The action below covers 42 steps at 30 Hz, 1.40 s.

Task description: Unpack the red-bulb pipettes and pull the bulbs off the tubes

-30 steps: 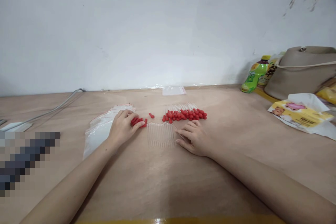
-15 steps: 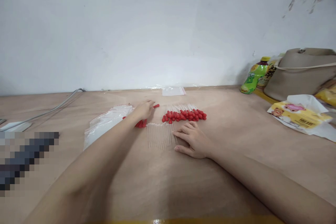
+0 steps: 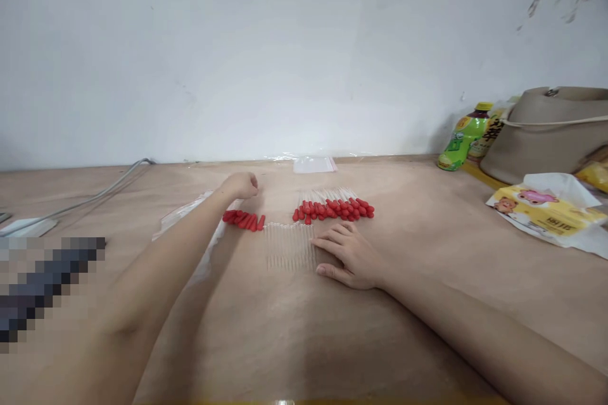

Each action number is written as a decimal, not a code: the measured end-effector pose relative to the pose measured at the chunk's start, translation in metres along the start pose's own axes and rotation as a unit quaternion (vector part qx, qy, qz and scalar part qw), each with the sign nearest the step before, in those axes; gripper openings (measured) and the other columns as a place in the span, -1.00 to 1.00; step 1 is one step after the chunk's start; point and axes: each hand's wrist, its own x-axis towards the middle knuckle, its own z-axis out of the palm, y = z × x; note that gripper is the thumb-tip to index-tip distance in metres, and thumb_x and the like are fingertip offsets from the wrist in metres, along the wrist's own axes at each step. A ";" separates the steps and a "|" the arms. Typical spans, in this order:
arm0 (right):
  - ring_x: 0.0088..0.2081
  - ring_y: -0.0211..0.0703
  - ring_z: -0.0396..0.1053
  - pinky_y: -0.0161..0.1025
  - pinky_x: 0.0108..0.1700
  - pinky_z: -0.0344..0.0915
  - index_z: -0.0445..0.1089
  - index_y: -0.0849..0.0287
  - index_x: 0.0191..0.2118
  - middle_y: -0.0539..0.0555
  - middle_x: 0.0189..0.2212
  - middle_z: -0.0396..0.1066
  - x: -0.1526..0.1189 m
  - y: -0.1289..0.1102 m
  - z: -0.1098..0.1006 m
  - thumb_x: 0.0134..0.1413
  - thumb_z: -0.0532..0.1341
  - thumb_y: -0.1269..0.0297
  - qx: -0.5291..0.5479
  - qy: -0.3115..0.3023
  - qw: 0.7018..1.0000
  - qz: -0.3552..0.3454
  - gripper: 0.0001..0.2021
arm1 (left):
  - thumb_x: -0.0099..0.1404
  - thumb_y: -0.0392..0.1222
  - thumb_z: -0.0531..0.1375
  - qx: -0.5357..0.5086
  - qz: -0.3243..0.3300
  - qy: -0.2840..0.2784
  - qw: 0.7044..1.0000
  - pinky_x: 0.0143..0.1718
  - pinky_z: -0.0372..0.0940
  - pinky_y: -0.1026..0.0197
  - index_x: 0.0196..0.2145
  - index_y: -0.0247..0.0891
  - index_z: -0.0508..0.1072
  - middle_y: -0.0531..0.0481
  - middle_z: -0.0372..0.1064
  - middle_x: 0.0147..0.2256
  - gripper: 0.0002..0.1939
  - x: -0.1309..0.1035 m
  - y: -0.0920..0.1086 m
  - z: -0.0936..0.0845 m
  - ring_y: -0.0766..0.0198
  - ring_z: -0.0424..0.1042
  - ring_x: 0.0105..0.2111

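Note:
My left hand hovers over the table at centre left, its fingers curled in. Whatever it may hold is hidden. Below it lies a row of red rubber bulbs, partly behind my left forearm. My right hand rests flat with fingers spread, its fingertips at the right edge of a row of thin clear glass tubes. Just beyond that hand is a group of droppers with red bulbs, their clear tubes pointing to the wall.
Clear plastic bags lie under my left forearm, and a small zip bag lies by the wall. A cable runs along the left. At right stand a green drink bottle, a beige bag and a yellow-white tissue pack.
My left hand has moved left and its fingers have curled. The red bulb at its fingertips no longer shows, and more of the left bulb row is uncovered. My right hand stays put.

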 end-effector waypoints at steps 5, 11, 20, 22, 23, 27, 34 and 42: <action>-0.12 -0.09 0.21 -0.06 -0.01 0.02 0.27 0.18 -0.01 0.15 -0.16 0.36 0.000 0.000 0.000 0.11 0.05 0.04 -0.002 -0.003 1.000 0.008 -0.59 | -0.12 -0.22 0.18 0.024 -0.049 -0.055 0.997 -0.47 0.21 0.31 -0.59 -0.23 0.46 0.02 0.44 -0.53 -0.93 -0.013 -0.020 -0.006 0.18 0.41 -0.42; -0.11 -0.07 0.21 -0.05 -0.01 0.01 0.26 0.19 0.00 0.16 -0.16 0.35 -0.001 0.000 -0.001 0.12 0.02 0.03 -0.004 -0.020 1.000 0.013 -0.57 | -0.12 -0.05 0.16 0.026 -0.085 -0.043 0.995 -0.45 0.23 0.28 -0.50 -0.24 0.50 -0.07 0.47 -0.42 -0.75 -0.016 -0.024 0.012 0.12 0.43 -0.37; -0.11 -0.07 0.21 -0.04 0.00 -0.01 0.27 0.19 0.00 0.16 -0.16 0.36 -0.001 0.000 -0.001 0.12 0.03 0.04 0.005 -0.008 1.000 0.005 -0.58 | -0.09 0.02 0.17 0.039 -0.091 -0.036 0.994 -0.36 0.26 0.21 -0.34 -0.25 0.49 -0.16 0.46 -0.25 -0.62 -0.012 -0.026 0.018 0.02 0.42 -0.26; -0.11 -0.08 0.21 -0.04 0.00 -0.01 0.28 0.18 -0.01 0.15 -0.16 0.36 -0.001 0.000 0.000 0.12 0.04 0.05 0.005 -0.006 1.000 0.005 -0.59 | -0.07 -0.02 0.16 0.037 -0.089 -0.040 0.995 -0.37 0.25 0.22 -0.27 -0.22 0.48 -0.13 0.45 -0.24 -0.61 -0.012 -0.026 0.017 0.05 0.42 -0.26; -0.12 -0.08 0.21 -0.04 0.00 -0.01 0.28 0.18 -0.01 0.15 -0.17 0.36 -0.001 0.000 0.000 0.12 0.04 0.05 0.005 -0.005 1.000 0.005 -0.59 | -0.07 -0.04 0.16 0.037 -0.088 -0.042 0.995 -0.37 0.25 0.23 -0.25 -0.21 0.47 -0.12 0.45 -0.23 -0.61 -0.012 -0.026 0.017 0.06 0.42 -0.26; -0.12 -0.08 0.22 -0.04 0.00 -0.01 0.30 0.16 -0.02 0.15 -0.19 0.36 -0.001 0.001 0.001 0.11 0.04 0.03 0.000 0.000 1.000 0.003 -0.60 | -0.05 -0.06 0.16 0.035 -0.082 -0.048 0.995 -0.37 0.24 0.26 -0.28 -0.20 0.48 -0.09 0.46 -0.25 -0.65 -0.013 -0.025 0.015 0.09 0.42 -0.27; -0.12 -0.10 0.21 -0.06 0.00 0.00 0.30 0.15 -0.03 0.12 -0.19 0.37 -0.001 0.000 0.000 0.11 0.06 0.04 -0.001 -0.001 1.000 0.005 -0.61 | -0.01 -0.05 0.14 0.025 -0.069 -0.031 0.997 -0.40 0.22 0.28 -0.38 -0.22 0.49 -0.08 0.48 -0.37 -0.74 -0.015 -0.026 0.009 0.13 0.43 -0.35; -0.12 -0.07 0.20 -0.06 -0.01 0.01 0.27 0.20 0.00 0.15 -0.17 0.35 0.000 -0.001 -0.001 0.11 0.04 0.03 0.002 -0.006 1.000 0.013 -0.57 | 0.10 0.02 0.10 -0.042 0.089 0.045 0.994 -0.34 0.21 0.27 -0.37 -0.22 0.43 -0.03 0.44 -0.33 -0.73 -0.038 0.017 0.013 0.20 0.40 -0.33</action>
